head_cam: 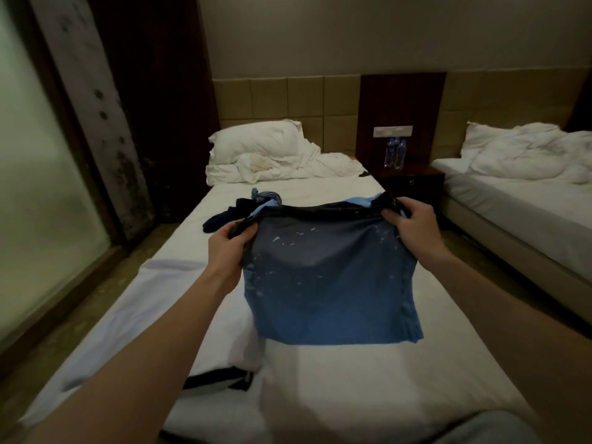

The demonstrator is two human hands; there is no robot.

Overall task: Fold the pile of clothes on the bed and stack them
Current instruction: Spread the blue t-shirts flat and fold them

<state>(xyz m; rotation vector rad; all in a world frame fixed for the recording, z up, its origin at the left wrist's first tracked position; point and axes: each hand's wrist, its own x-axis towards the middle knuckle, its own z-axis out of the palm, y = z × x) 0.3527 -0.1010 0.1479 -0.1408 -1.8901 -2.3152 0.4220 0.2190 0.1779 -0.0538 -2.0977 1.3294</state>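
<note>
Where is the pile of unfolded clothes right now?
In the head view the unfolded clothes lie mid-bed, left of centre, just beyond the blue shirt and before the pillow.

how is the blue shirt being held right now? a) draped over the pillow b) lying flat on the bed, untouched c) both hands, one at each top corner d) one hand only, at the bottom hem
c: the left hand and the right hand each pinch a top corner of the blue shirt, which hangs down above the bed.
</note>
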